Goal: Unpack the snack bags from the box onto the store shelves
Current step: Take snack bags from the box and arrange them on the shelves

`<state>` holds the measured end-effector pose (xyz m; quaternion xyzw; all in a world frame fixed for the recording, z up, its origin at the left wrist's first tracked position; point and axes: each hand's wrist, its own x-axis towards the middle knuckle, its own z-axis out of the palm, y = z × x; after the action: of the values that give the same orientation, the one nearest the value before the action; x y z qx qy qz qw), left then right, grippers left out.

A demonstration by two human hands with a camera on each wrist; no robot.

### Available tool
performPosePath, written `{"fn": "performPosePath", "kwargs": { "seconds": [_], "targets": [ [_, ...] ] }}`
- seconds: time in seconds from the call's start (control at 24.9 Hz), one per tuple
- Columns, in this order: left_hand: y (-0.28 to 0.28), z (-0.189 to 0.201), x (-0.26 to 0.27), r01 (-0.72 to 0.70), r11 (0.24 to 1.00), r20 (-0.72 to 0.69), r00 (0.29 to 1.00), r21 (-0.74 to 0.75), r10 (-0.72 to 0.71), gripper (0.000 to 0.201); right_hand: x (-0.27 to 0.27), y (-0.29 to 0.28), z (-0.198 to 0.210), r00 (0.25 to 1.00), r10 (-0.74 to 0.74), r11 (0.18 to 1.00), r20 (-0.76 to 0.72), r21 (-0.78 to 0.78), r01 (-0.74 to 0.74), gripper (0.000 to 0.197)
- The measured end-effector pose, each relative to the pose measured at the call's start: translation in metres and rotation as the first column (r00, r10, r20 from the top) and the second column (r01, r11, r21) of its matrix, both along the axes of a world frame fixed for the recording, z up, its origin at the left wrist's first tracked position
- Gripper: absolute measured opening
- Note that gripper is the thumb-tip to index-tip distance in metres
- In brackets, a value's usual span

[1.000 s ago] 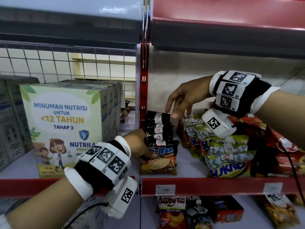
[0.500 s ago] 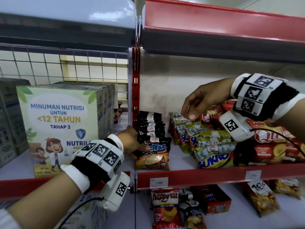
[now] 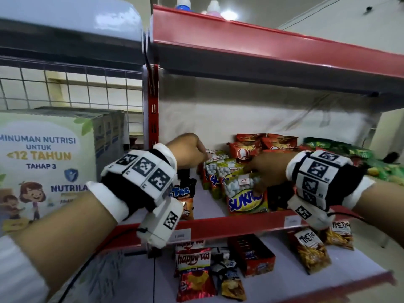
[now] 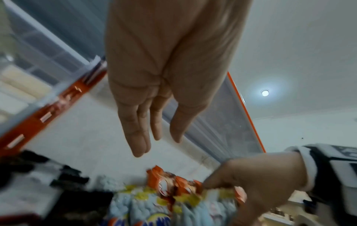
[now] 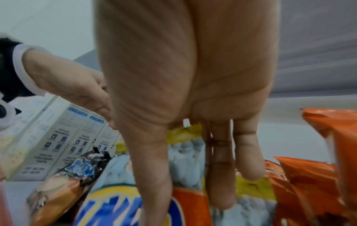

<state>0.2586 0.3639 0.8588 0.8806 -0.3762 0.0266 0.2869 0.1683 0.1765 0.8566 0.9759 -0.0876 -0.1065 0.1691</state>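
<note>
On the red-edged shelf [image 3: 229, 224] stand rows of snack bags: dark Tic Tac bags [image 3: 183, 191], yellow Sukro bags [image 3: 247, 197] and red bags [image 3: 247, 147]. My left hand [image 3: 192, 149] hovers above the gap between the Tic Tac and Sukro rows. In the left wrist view it [image 4: 157, 145] shows straight fingers and holds nothing. My right hand [image 3: 260, 173] grips the top of the front Sukro bag [image 5: 123, 204], thumb before it and fingers behind. The box is not in view.
Tall drink cartons [image 3: 43, 167] fill the bay to the left, past a red upright [image 3: 153, 110]. Green bags [image 3: 349, 154] lie at the far right. The lower shelf holds a Happy Tos bag [image 3: 192, 272], a red box [image 3: 251, 256] and more bags [image 3: 312, 250].
My left hand has let go of the front Tic Tac bag and risen up and to the right. My right hand has come forward from the back of the Sukro row onto its front bag.
</note>
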Motion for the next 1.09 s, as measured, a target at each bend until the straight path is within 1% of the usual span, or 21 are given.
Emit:
{"fn": "performPosePath", "kwargs": {
  "seconds": [0.04,0.08,0.12,0.16,0.2,0.24,0.28,0.36,0.44,0.56,0.64,0.72,0.8,0.84,0.88,0.93,1.05,1.09],
  "targets": [
    [-0.014,-0.004,-0.004,0.038,0.998,-0.023,0.999,0.053,-0.037,0.03,0.001,-0.005,-0.002,0.999,-0.005,1.0,0.037,0.007,0.005,0.075],
    [-0.026,-0.01,-0.007,0.068,0.987,-0.052,0.997,0.143,-0.061,0.045,0.002,-0.008,-0.003,0.998,-0.006,1.0,0.06,0.028,0.004,0.076],
    [-0.038,-0.015,-0.01,0.09,0.962,-0.08,0.994,0.256,-0.072,0.061,0.004,-0.012,-0.002,0.997,0.0,0.999,0.076,0.038,-0.003,0.076],
    [-0.049,-0.02,-0.011,0.107,0.928,-0.102,0.992,0.357,-0.075,0.072,0.005,-0.017,-0.002,0.996,0.012,0.999,0.09,0.046,-0.016,0.075],
    [-0.059,-0.026,-0.012,0.114,0.9,-0.117,0.991,0.422,-0.07,0.08,0.007,-0.02,-0.003,0.994,0.017,0.998,0.104,0.059,-0.023,0.075],
    [-0.067,-0.033,-0.01,0.111,0.889,-0.125,0.99,0.444,-0.062,0.086,0.009,-0.023,-0.006,0.992,0.017,0.996,0.124,0.08,-0.027,0.076],
    [-0.074,-0.039,-0.008,0.107,0.894,-0.131,0.99,0.434,-0.055,0.091,0.01,-0.026,-0.01,0.99,0.018,0.994,0.143,0.103,-0.033,0.076],
    [-0.084,-0.048,-0.006,0.108,0.93,-0.185,0.982,0.352,-0.044,0.099,0.014,-0.031,-0.016,0.987,0.037,0.992,0.159,0.114,-0.055,0.077],
    [-0.088,-0.052,-0.004,0.103,0.963,-0.246,0.968,0.248,-0.041,0.096,0.017,-0.032,-0.019,0.988,0.059,0.992,0.143,0.105,-0.074,0.073],
    [-0.085,-0.053,-0.002,0.052,0.986,-0.324,0.946,0.157,0.001,0.083,0.019,-0.036,-0.025,0.975,0.119,0.977,0.187,0.155,-0.149,0.06],
    [-0.081,-0.054,-0.003,0.013,0.985,-0.297,0.954,0.173,0.04,0.08,0.017,-0.036,-0.028,0.959,0.161,0.959,0.233,0.191,-0.208,0.058],
    [-0.079,-0.052,-0.005,-0.004,0.971,-0.25,0.966,0.237,0.065,0.083,0.012,-0.035,-0.026,0.957,0.188,0.954,0.221,0.191,-0.231,0.064],
    [-0.077,-0.043,-0.007,0.001,0.962,-0.284,0.956,0.272,0.079,0.083,0.004,-0.037,-0.012,0.963,0.201,0.946,0.181,0.217,-0.239,0.076],
    [-0.076,-0.033,-0.006,0.001,0.954,-0.28,0.956,0.298,0.087,0.081,0.001,-0.04,0.0,0.966,0.186,0.941,0.178,0.249,-0.227,0.079],
    [-0.075,-0.02,-0.002,-0.021,0.951,-0.248,0.964,0.309,0.101,0.076,0.0,-0.043,0.015,0.966,0.169,0.936,0.197,0.274,-0.219,0.076],
    [-0.074,-0.007,0.006,-0.057,0.958,-0.221,0.968,0.279,0.122,0.071,0.001,-0.048,0.03,0.96,0.156,0.937,0.231,0.274,-0.218,0.069],
    [-0.074,0.031,0.036,-0.155,0.985,-0.212,0.963,0.076,0.168,0.049,0.019,-0.061,0.067,0.938,0.162,0.966,0.306,0.145,-0.214,0.048],
    [-0.075,0.038,0.046,-0.177,0.983,-0.194,0.964,0.042,0.182,0.042,0.028,-0.063,0.073,0.933,0.179,0.97,0.313,0.101,-0.22,0.043]
  ]
}}
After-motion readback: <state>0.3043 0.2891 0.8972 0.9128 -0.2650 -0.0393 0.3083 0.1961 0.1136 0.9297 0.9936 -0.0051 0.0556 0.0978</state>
